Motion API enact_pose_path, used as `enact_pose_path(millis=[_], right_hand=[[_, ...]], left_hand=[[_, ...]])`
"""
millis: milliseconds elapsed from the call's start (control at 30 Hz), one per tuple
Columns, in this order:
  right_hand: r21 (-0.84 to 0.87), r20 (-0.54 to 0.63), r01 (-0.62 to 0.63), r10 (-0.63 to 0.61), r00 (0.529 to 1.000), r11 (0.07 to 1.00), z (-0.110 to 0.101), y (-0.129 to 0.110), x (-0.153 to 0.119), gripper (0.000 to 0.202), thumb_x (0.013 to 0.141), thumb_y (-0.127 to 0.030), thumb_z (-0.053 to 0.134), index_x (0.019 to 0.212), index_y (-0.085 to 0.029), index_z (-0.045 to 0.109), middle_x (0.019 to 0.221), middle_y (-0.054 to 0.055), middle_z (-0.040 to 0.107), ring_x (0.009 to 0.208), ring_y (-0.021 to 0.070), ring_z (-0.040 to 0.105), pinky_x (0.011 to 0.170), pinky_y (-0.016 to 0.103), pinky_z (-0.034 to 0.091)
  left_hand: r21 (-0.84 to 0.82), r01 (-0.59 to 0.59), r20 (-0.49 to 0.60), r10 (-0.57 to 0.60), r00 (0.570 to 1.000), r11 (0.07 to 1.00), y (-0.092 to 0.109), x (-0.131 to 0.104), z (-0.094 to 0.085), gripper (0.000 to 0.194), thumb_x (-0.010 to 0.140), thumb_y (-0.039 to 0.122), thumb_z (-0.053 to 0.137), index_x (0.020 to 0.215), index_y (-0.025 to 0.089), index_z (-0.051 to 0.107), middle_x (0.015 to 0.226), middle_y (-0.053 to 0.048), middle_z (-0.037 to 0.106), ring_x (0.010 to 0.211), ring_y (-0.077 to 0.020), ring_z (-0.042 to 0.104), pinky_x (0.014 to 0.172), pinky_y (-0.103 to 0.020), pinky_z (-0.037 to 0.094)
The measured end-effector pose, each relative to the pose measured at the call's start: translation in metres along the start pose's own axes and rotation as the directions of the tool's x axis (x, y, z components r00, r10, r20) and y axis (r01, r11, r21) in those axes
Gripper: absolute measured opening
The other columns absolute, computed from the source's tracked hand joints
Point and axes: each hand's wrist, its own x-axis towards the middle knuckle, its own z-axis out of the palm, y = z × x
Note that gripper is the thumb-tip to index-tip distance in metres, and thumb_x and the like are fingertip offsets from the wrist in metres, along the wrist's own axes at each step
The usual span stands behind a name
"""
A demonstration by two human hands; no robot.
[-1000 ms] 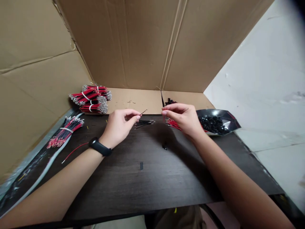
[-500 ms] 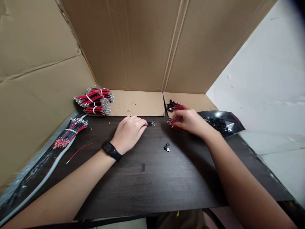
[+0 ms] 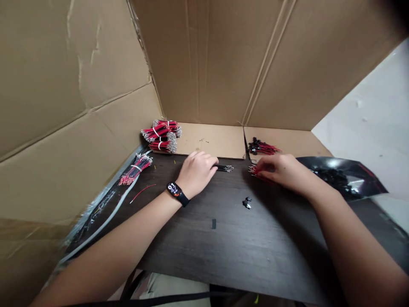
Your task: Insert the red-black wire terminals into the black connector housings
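My left hand, a smartwatch on its wrist, is closed around black wires whose silver terminal ends stick out to the right, low over the dark table. Across a small gap, my right hand has its fingers curled closed on red wires. Their metal tips point left toward the black ones. A few small black connector pieces lie on the table below the right hand. Behind that hand, a pile of red wires with black connectors rests on cardboard.
Tied bundles of red and black wires are stacked back left, with another tied bundle beside a grey cable. One red wire lies loose. A black bag of connectors sits at right. Cardboard walls enclose the back and left.
The view has swung left, so everything appears shifted to the right. Both hands keep nearly the same place on the table, still closed on their wires.
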Motion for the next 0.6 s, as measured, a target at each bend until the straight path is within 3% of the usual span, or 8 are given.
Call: enact_pose_path(millis=[100,167,233,300,367,433,600], right_hand=[[-0.035,-0.014,-0.007,0.006,1.0,0.999,-0.004,-0.004,-0.002,0.013,0.091,-0.026,0.063,0.09,-0.025,0.076,0.087,0.0,0.078,0.077,0.0189,0.07,0.071,0.031,0.05],[-0.047,-0.065,-0.019,0.015,0.998,0.999,-0.007,-0.007,-0.004,0.015,0.094,-0.03,0.062,0.094,-0.024,0.076,0.092,0.002,0.079,0.081,0.0204,0.071,0.072,0.032,0.05],[-0.052,-0.122,-0.029,0.022,0.992,0.998,-0.009,-0.01,-0.006,0.019,0.097,-0.034,0.06,0.097,-0.024,0.076,0.095,0.004,0.079,0.083,0.0217,0.072,0.073,0.032,0.05],[-0.055,-0.161,-0.018,0.009,0.987,0.998,-0.01,-0.011,-0.006,0.021,0.099,-0.035,0.058,0.097,-0.023,0.075,0.095,0.004,0.079,0.083,0.0219,0.072,0.074,0.033,0.049],[-0.055,-0.177,0.002,-0.012,0.984,0.998,-0.009,-0.012,-0.005,0.022,0.1,-0.035,0.057,0.097,-0.022,0.075,0.094,0.005,0.079,0.081,0.0216,0.072,0.075,0.033,0.049],[-0.048,-0.178,0.026,-0.034,0.983,0.998,-0.006,-0.014,-0.004,0.022,0.1,-0.035,0.057,0.096,-0.022,0.075,0.093,0.005,0.079,0.081,0.0214,0.071,0.075,0.033,0.049],[-0.037,-0.159,0.062,-0.067,0.985,0.997,-0.002,-0.02,-0.004,0.022,0.1,-0.032,0.056,0.094,-0.022,0.075,0.091,0.004,0.078,0.08,0.0205,0.069,0.073,0.033,0.049]], left_hand=[[-0.07,0.136,-0.102,-0.143,0.985,0.988,-0.007,-0.001,-0.035,0.013,0.096,0.027,0.067,0.096,0.019,0.077,0.099,-0.006,0.081,0.089,-0.024,0.071,0.087,-0.04,0.051],[-0.113,0.283,-0.178,-0.3,0.937,0.952,-0.022,-0.009,-0.07,0.018,0.097,0.031,0.064,0.097,0.021,0.078,0.095,-0.006,0.081,0.081,-0.0213,0.069,0.078,-0.036,0.051],[-0.011,0.424,-0.196,-0.418,0.887,0.905,-0.043,-0.025,-0.103,0.023,0.097,0.036,0.062,0.098,0.019,0.077,0.091,-0.008,0.079,0.074,-0.0214,0.066,0.072,-0.036,0.048],[0.21,0.552,-0.129,-0.537,0.834,0.807,-0.067,-0.046,-0.125,0.031,0.096,0.044,0.06,0.093,0.019,0.077,0.08,-0.009,0.074,0.066,-0.0222,0.06,0.065,-0.036,0.043],[0.349,0.602,0.002,-0.643,0.766,0.718,-0.086,-0.066,-0.131,0.039,0.093,0.052,0.061,0.081,0.018,0.072,0.066,-0.008,0.065,0.057,-0.0214,0.052,0.06,-0.036,0.041],[0.388,0.594,0.125,-0.678,0.724,0.705,-0.098,-0.079,-0.125,0.042,0.093,0.056,0.059,0.076,0.018,0.066,0.064,-0.008,0.061,0.055,-0.0225,0.052,0.057,-0.037,0.042],[0.487,0.531,0.155,-0.667,0.729,0.693,-0.105,-0.086,-0.106,0.046,0.096,0.057,0.05,0.067,0.022,0.053,0.069,-0.013,0.065,0.06,-0.0296,0.062,0.055,-0.04,0.044]])
